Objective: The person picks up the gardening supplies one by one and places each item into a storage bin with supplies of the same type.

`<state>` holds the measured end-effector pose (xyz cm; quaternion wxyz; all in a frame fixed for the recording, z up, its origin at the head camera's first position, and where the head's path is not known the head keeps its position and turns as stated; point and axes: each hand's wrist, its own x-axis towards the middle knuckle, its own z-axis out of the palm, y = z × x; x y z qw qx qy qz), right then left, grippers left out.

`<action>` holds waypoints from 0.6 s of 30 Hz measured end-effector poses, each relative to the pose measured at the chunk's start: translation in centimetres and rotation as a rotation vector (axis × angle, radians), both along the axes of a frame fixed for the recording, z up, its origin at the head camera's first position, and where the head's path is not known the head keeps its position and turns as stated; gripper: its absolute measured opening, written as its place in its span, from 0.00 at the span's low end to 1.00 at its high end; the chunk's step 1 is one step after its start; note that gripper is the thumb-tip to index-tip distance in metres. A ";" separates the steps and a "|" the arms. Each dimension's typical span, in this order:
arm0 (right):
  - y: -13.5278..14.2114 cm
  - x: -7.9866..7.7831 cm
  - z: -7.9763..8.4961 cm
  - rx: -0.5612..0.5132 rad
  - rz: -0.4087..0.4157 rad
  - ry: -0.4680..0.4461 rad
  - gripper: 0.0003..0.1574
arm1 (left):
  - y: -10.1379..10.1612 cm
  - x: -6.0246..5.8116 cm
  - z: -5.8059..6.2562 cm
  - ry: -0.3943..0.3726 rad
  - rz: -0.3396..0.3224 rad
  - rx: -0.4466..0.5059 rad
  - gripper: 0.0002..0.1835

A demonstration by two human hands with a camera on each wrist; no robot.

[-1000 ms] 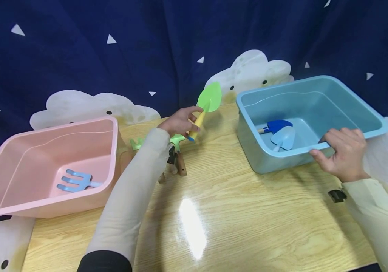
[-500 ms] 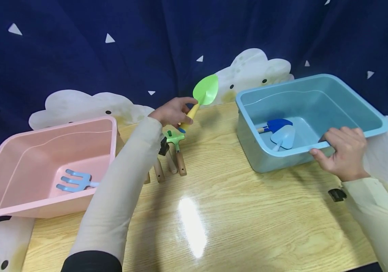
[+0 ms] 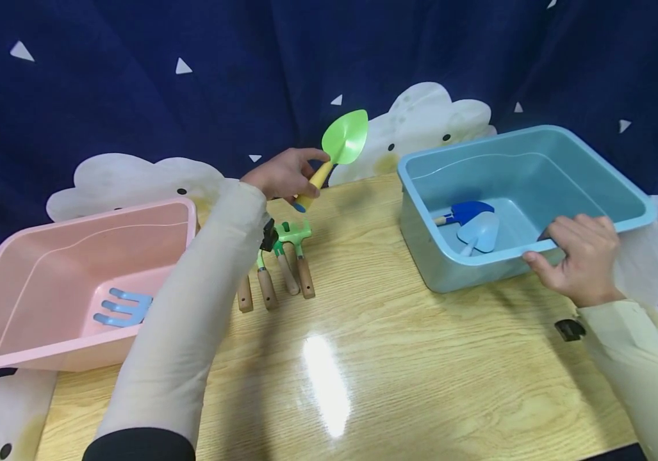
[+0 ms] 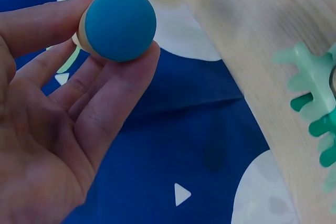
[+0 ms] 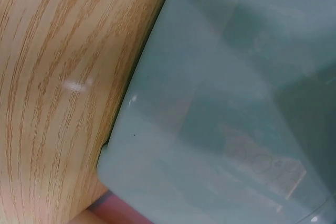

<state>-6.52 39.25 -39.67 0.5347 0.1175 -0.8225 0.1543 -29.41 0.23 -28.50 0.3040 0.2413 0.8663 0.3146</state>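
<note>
My left hand [image 3: 285, 174] pinches the yellow handle of a small garden trowel [image 3: 346, 136], its light green blade pointing up and away above the far table edge. In the left wrist view the thumb and fingers hold the handle near its round blue end cap [image 4: 121, 23]. On the right, my right hand [image 3: 582, 256] grips the front rim of a blue tub [image 3: 429, 246], thumb outside; the right wrist view shows only the tub's wall [image 5: 210, 77] and wood. A dark blue trowel [image 3: 473, 211] and a light blue trowel [image 3: 484, 232] lie in that tub.
Several green-headed garden tools [image 3: 305, 276] with wooden handles lie side by side mid-table, partly behind the left forearm. The pink tub [image 3: 104, 256] on the left holds a light blue hand rake [image 3: 127, 307]. A dark blue curtain [image 3: 219, 115] hangs behind the table.
My left hand has moved left and farther away with the green trowel, uncovering more of the wooden-handled tools; its forearm now covers part of the hand rake. My right hand keeps its grip on the tub.
</note>
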 end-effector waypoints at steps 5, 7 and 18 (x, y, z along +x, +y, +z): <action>-0.2 -0.2 0.0 -0.005 0.012 0.015 0.56 | -0.8 -0.4 0.4 0.003 0.021 -0.005 0.40; -0.3 -0.3 0.0 -0.007 0.013 0.016 0.56 | -0.8 -0.5 0.7 0.016 0.024 0.001 0.40; 0.5 0.2 0.1 0.005 -0.001 -0.009 0.56 | 1.8 0.4 3.4 0.055 0.029 0.041 0.39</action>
